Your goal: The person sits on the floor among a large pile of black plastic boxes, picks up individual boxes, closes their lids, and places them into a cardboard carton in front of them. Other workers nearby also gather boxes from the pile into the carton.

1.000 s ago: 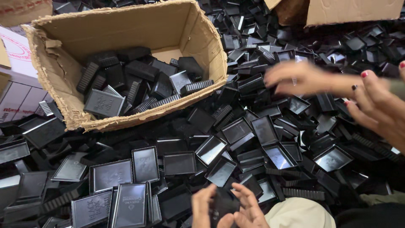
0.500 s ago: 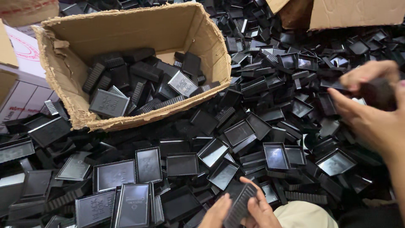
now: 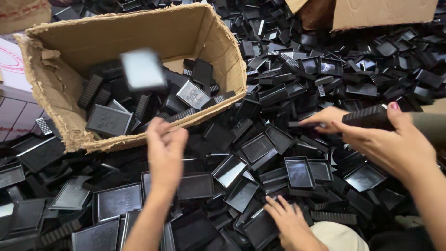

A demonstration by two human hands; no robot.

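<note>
One flat black piece point(image 3: 143, 69) is in the air above the cardboard box point(image 3: 139, 32), all blurry. The person's left hand point(image 3: 165, 148) is open and empty. Their right hand point(image 3: 290, 223) lies on the black trays point(image 3: 299, 172); its grip cannot be told. It looks like the tossing step. A fresh pick calls for pinching one tray free.

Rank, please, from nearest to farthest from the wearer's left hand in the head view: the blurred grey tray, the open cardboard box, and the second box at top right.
1. The open cardboard box: its near wall lies just beyond the left hand.
2. The blurred tray: higher up, over the box's inside.
3. The second cardboard box: far off, top right.
</note>
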